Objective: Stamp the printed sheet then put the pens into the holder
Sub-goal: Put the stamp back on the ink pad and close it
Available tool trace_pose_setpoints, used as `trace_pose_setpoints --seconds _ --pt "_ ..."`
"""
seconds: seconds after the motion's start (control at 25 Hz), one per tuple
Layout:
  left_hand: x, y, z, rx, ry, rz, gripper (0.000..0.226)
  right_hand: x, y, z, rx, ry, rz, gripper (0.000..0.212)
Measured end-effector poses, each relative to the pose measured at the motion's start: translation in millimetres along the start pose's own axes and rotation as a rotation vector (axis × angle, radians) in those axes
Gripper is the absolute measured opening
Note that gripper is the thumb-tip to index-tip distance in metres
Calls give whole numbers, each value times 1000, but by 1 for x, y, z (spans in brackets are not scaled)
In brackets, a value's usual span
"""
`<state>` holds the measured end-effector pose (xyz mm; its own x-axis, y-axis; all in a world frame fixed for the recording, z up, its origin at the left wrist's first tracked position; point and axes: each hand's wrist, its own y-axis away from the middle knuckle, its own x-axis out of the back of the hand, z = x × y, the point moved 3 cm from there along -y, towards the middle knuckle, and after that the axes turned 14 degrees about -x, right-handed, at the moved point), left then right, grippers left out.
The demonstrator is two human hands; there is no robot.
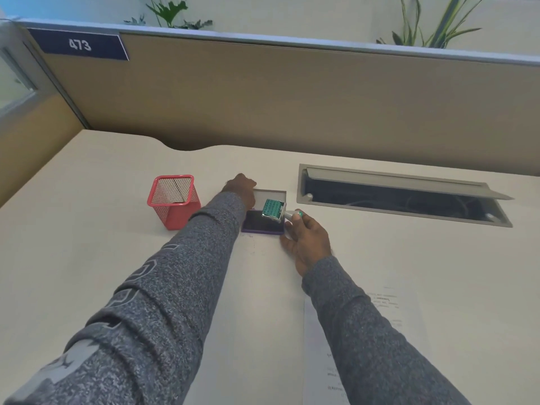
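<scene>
Gripping the stamp [274,210] by its handle, your right hand [306,241] tilts it just above the open ink pad [263,225], its green lettered face turned up toward you. Your left hand [239,190] reaches past the pad's left edge to the raised lid [270,195], though you cannot tell whether its fingers are closed on it. Left of the pad stands the red mesh holder [174,201] on the desk [87,244], and the printed sheet [388,311] lies nearer you, partly under your right sleeve [365,331].
</scene>
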<state>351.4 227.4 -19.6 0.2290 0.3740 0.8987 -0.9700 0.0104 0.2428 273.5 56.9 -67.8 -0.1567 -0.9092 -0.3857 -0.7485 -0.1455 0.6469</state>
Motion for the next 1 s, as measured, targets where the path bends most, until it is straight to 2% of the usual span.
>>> trace_pose_setpoints --seconds 0.16,0.68,0.8,1.0 --pt "0 -6 10 -14 -84 43 42 -3 -2 5 20 -56 -15 36" --pt "14 31 -10 -153 151 325 21 -1 13 -3 30 -113 -45 31" --pt "11 41 -9 -206 171 364 20 2 17 -2 41 -135 -58 23" --pt "9 50 -9 -309 200 389 15 4 21 4 49 -144 -80 27"
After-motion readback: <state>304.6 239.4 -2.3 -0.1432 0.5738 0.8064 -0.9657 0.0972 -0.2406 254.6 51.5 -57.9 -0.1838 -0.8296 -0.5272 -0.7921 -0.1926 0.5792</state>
